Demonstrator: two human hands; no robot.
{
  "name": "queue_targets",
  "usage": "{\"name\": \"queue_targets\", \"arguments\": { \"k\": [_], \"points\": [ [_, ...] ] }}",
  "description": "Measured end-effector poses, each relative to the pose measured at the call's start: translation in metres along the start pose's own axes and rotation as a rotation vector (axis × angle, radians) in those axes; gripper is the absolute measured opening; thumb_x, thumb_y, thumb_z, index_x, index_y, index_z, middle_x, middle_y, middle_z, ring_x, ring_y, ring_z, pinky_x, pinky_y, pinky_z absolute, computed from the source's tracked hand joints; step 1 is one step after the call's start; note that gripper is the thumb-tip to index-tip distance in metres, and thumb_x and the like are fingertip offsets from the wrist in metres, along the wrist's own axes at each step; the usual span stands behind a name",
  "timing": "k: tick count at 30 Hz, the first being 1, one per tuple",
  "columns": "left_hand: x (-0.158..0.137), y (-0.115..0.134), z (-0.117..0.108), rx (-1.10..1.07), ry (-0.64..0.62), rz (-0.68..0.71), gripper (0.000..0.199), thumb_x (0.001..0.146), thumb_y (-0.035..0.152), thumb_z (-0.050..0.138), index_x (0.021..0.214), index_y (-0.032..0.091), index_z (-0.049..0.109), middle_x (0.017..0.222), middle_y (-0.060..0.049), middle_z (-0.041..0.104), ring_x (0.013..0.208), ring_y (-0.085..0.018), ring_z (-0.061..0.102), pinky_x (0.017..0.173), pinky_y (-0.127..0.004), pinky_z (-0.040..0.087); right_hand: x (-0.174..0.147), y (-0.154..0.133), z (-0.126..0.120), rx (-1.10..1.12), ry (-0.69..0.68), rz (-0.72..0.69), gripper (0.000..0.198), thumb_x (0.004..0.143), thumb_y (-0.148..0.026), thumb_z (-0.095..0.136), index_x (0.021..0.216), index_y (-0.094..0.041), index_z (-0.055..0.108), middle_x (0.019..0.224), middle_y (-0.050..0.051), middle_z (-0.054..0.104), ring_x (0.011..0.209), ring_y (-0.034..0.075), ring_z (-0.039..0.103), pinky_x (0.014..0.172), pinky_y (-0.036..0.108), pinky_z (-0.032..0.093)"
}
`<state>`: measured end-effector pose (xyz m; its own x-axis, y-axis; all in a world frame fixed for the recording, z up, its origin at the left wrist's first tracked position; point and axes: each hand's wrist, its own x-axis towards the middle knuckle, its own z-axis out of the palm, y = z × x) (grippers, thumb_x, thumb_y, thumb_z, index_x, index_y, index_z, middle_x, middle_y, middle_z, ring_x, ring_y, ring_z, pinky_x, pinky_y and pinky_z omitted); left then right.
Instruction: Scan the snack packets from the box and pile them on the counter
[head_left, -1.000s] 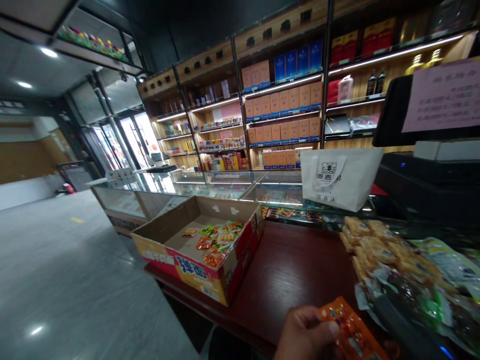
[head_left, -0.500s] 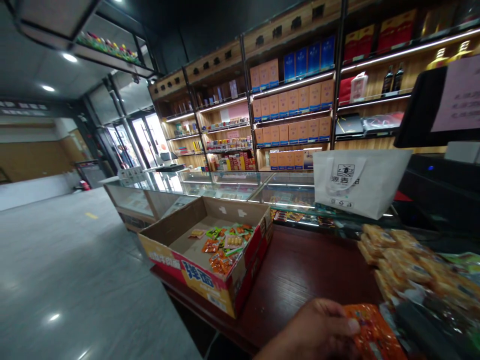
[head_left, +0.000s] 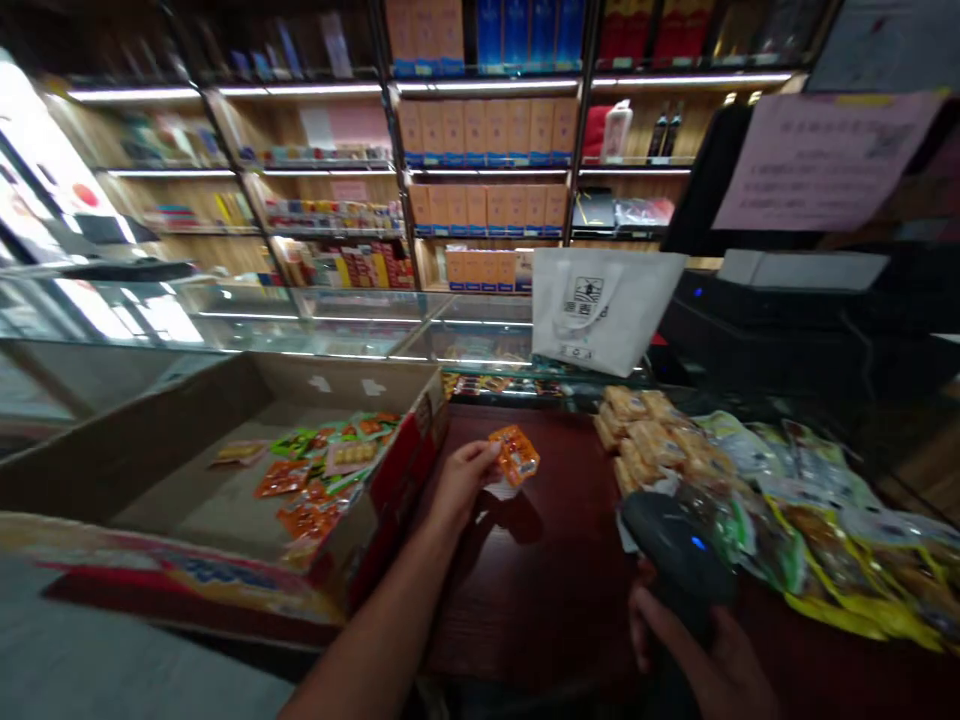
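Observation:
My left hand (head_left: 466,482) pinches an orange snack packet (head_left: 515,455) by its left edge, above the dark red counter (head_left: 517,590). Lower right, my right hand (head_left: 686,635) is wrapped round a black handheld barcode scanner (head_left: 675,550) with a small blue light on it. To the left of my left hand sits an open cardboard box (head_left: 397,470). Inside it lie several small packets, among them orange packets (head_left: 283,478) and a packet of pale round pieces (head_left: 352,455).
Wrapped pastries (head_left: 652,440) are stacked beyond the scanner, with yellow-edged bags (head_left: 847,560) to their right. A white paper bag (head_left: 604,310) stands on the glass display case (head_left: 337,310). A dark monitor (head_left: 697,190) with a pink sheet (head_left: 825,165) rises at the right; stocked shelves line the wall.
The view has swung right and down. My left hand has carried the orange packet away from the pastries towards the box. My right hand and the scanner it holds have come into clear view.

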<state>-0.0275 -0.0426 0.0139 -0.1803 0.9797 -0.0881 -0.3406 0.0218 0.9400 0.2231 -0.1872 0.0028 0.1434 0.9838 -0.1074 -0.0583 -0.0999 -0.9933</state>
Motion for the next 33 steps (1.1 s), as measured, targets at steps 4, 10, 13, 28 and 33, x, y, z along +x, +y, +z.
{"name": "queue_targets", "arguments": {
  "k": [4,10,13,28,33],
  "points": [
    [0.005,-0.005,0.0,0.009,-0.045,0.002,0.045,0.046,0.047,0.094,0.069,0.014,0.072,0.059,0.001,0.066,0.053,-0.009,0.057,0.056,-0.02,0.047,0.0,-0.006,0.011,-0.009,-0.102,0.031,0.052,0.078,-0.071,0.07,0.081,-0.019,0.064,0.06,0.001,0.065,0.049,0.015,0.057,0.05,0.027,0.048],
    [-0.007,-0.003,0.016,0.111,-0.13,0.053,0.04,0.054,0.046,0.091,0.075,0.014,0.077,0.061,-0.001,0.069,0.055,-0.012,0.058,0.058,-0.022,0.047,-0.004,-0.007,0.024,-0.125,-0.138,0.037,0.059,0.08,-0.077,0.062,0.086,-0.018,0.061,0.057,-0.002,0.061,0.048,0.014,0.057,0.047,0.025,0.046],
    [-0.01,-0.002,0.02,0.188,-0.181,0.118,0.035,0.062,0.046,0.086,0.074,0.015,0.076,0.058,0.0,0.067,0.055,-0.012,0.058,0.059,-0.023,0.047,-0.004,-0.004,0.027,-0.185,-0.173,0.027,0.054,0.085,-0.072,0.059,0.094,-0.018,0.058,0.057,-0.003,0.061,0.048,0.015,0.057,0.046,0.025,0.046],
    [-0.011,-0.004,0.021,0.269,-0.226,0.199,0.03,0.069,0.044,0.082,0.074,0.015,0.076,0.059,0.0,0.068,0.057,-0.013,0.059,0.061,-0.024,0.049,-0.002,-0.011,0.035,-0.272,-0.18,0.014,0.042,0.089,-0.059,0.057,0.094,-0.017,0.056,0.054,-0.005,0.056,0.044,0.015,0.055,0.045,0.025,0.042],
    [-0.011,-0.007,0.022,0.258,-0.224,0.197,0.028,0.069,0.042,0.081,0.074,0.015,0.076,0.061,0.0,0.068,0.057,-0.013,0.059,0.061,-0.025,0.049,-0.002,-0.009,0.035,-0.266,-0.162,0.003,0.039,0.09,-0.057,0.058,0.092,-0.018,0.056,0.054,-0.005,0.056,0.045,0.014,0.053,0.045,0.024,0.041]
  ]
}}
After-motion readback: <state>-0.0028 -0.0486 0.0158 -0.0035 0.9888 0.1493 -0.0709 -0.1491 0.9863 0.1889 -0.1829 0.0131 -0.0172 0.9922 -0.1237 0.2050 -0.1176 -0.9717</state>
